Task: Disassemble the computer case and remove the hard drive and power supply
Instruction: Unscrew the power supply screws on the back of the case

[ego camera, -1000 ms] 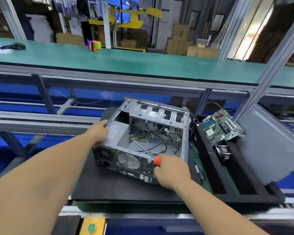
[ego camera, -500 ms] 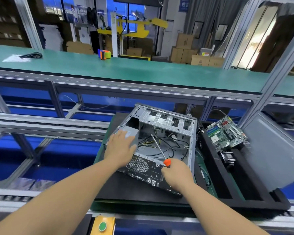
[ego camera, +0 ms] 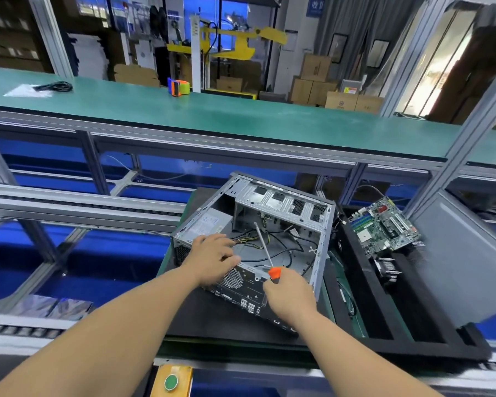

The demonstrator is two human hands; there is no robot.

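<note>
Black mat (ego camera: 212,319) carries our open computer case (ego camera: 284,224). Left hand (ego camera: 212,257) reaches over its rear edge, fingers curled, grip unclear. Right hand (ego camera: 289,296) beside rear panel, clenching screwdriver (ego camera: 265,253), shaft angled inside case.

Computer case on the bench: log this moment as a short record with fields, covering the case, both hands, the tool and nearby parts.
case: computer case, side open, lying on a dark mat
power supply: grey box in the case's far-left corner, still inside
cables: loose wires on the case floor
left hand: left hand rests on the case's rear edge by the power supply
right hand: right hand grips the screwdriver, orange collar, shaft pointing into the case
beside: motherboard lies in the black tray to the right
</note>
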